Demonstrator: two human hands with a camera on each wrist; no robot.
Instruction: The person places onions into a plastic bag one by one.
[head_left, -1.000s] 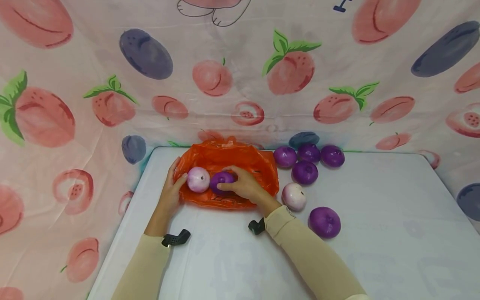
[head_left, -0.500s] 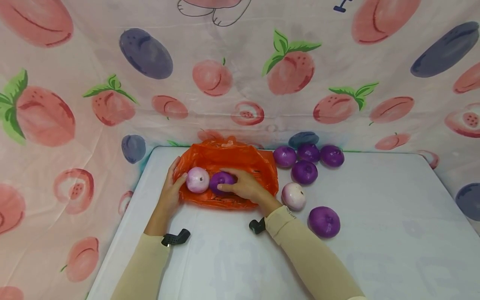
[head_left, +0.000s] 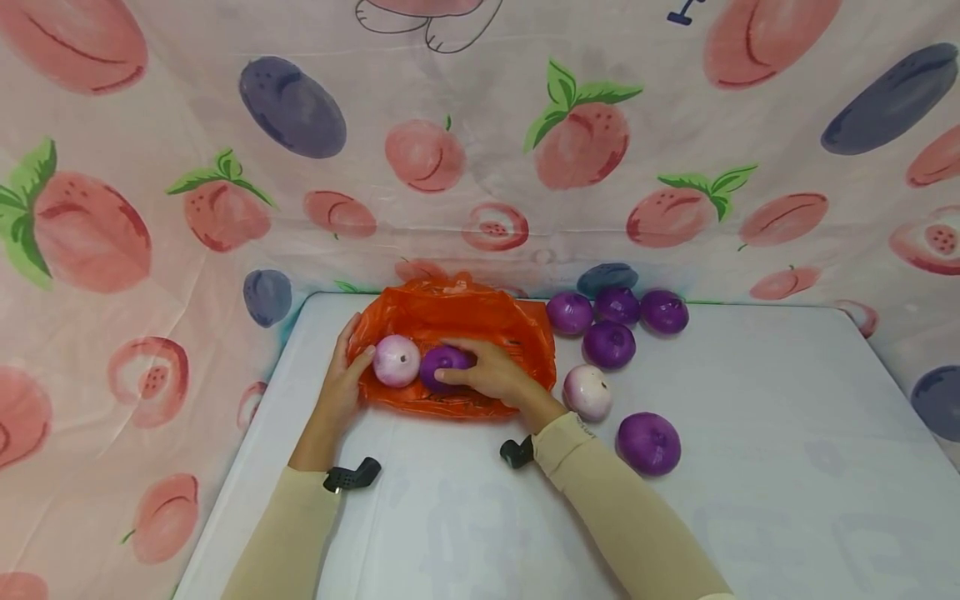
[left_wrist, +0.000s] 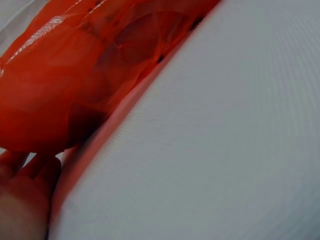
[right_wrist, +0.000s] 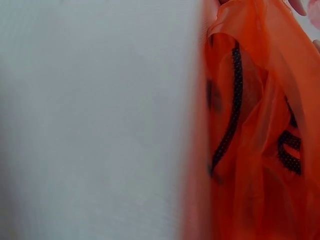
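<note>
Reaching into the mouth of a red-orange bag (head_left: 450, 310) on the white worktop (head_left: 780, 467), your right hand (head_left: 491, 372) has its grip on a purple onion (head_left: 432, 363), thumb in front and fingers over the far side. Your left hand (head_left: 342, 387) grasps the bag's left side, thumb over the rim and fingers outside it. A whitish onion (head_left: 397, 361) sits in the bag between your left thumb and the purple one; whether the thumb touches it cannot be told.

The telling relation, by all appearances, is how the purple onion lies: directly under your right grip, inside the bag's near part, with the whitish onion just to its left. The onion is round, with no clear long axis, while the bag's own runs left to right.

Outside the bag, to its right, the pale onion (head_left: 588, 392) lies just beside your right wrist, so that hand is the nearer one. A large purple onion (head_left: 649, 444) rests by your right sleeve (head_left: 615, 500), and four purple onions (head_left: 609, 345) cluster toward the back.
</note>
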